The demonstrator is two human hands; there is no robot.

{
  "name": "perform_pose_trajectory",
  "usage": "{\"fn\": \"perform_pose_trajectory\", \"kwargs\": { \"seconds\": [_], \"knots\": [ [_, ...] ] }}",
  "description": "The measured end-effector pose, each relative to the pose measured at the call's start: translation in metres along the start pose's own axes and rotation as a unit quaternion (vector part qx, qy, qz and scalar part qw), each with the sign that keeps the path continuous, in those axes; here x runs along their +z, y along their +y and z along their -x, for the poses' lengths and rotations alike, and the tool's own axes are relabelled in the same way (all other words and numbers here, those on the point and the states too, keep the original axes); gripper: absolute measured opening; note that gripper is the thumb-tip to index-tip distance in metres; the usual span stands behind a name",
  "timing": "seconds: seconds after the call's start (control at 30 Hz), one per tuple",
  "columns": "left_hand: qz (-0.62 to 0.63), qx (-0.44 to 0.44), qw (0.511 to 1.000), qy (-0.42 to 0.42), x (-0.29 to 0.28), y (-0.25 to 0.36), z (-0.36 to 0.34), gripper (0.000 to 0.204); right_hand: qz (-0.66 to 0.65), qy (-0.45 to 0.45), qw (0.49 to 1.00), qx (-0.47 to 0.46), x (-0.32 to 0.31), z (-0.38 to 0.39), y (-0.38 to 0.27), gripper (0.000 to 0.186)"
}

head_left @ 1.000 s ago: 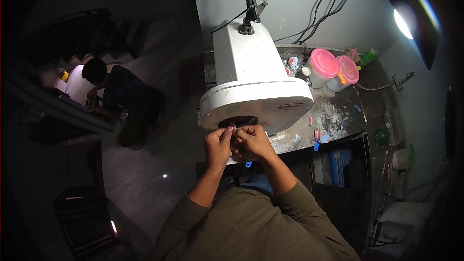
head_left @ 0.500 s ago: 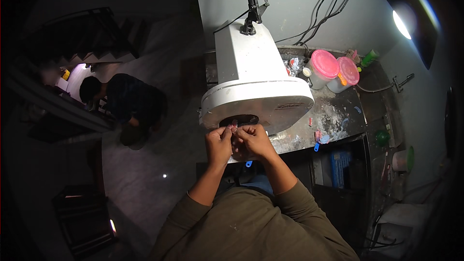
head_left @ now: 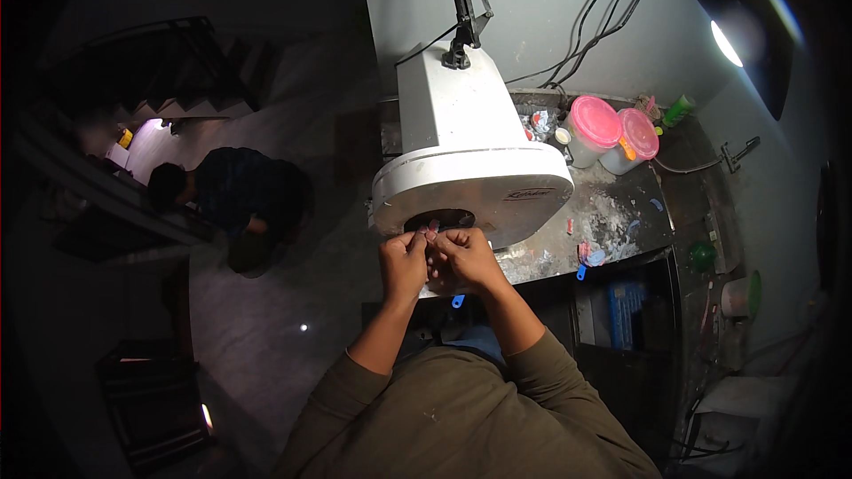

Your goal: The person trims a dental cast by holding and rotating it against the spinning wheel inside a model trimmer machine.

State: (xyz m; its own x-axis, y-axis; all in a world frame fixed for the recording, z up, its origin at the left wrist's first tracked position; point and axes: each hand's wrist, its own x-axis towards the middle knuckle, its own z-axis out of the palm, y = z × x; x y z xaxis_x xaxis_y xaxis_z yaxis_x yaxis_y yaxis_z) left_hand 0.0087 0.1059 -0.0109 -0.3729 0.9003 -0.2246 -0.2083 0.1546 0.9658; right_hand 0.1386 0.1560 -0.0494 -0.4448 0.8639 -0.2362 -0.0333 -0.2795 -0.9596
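My left hand and my right hand meet in front of the dark round opening in the underside of a white machine. The fingertips of both pinch a small pinkish piece, too small to name. My other fingers curl beneath it and partly hide one another. A dirty metal worktop lies under the machine, with a pink-and-blue lump on it to the right of my right hand.
Pink-lidded tubs, a green bottle and small clutter stand at the back right. Above are a jointed black arm, cables and a lamp. Another person crouches at left on the floor near stairs.
The other person at left has bent lower, head and shoulders down. My hands keep the same pinch, shifting only slightly. The whole view has shifted a little.
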Motion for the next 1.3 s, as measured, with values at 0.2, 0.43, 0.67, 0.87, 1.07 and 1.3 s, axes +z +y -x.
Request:
{"fn": "perform_pose_trajectory", "kwargs": {
  "seconds": [0.2,0.43,0.67,0.87,1.07,1.3],
  "knots": [
    [-0.021,0.069,0.996,-0.056,-0.017,-0.017,-0.004,0.033,0.015,-0.001,0.998,-0.057,0.003,0.026,-0.023,0.027],
    [0.040,0.085,0.994,-0.053,-0.033,-0.020,0.007,0.034,0.070,-0.256,0.964,0.001,-0.072,0.089,-0.023,0.023],
    [-0.005,0.139,0.989,-0.057,-0.023,-0.031,0.006,0.025,0.053,0.285,0.935,0.205,-0.213,0.105,0.069,0.024],
    [-0.002,0.159,0.987,-0.034,-0.025,-0.033,0.005,0.021,0.014,0.408,0.905,0.121,-0.255,0.076,0.058,0.037],
    [-0.018,0.165,0.986,-0.013,-0.028,-0.039,0.003,0.021,0.073,0.420,0.890,0.160,-0.249,0.075,0.070,0.035],
    [-0.040,0.182,0.982,0.001,-0.025,-0.038,0.009,0.021,0.045,0.220,0.940,0.258,-0.193,0.121,0.104,0.029]
  ]
}}
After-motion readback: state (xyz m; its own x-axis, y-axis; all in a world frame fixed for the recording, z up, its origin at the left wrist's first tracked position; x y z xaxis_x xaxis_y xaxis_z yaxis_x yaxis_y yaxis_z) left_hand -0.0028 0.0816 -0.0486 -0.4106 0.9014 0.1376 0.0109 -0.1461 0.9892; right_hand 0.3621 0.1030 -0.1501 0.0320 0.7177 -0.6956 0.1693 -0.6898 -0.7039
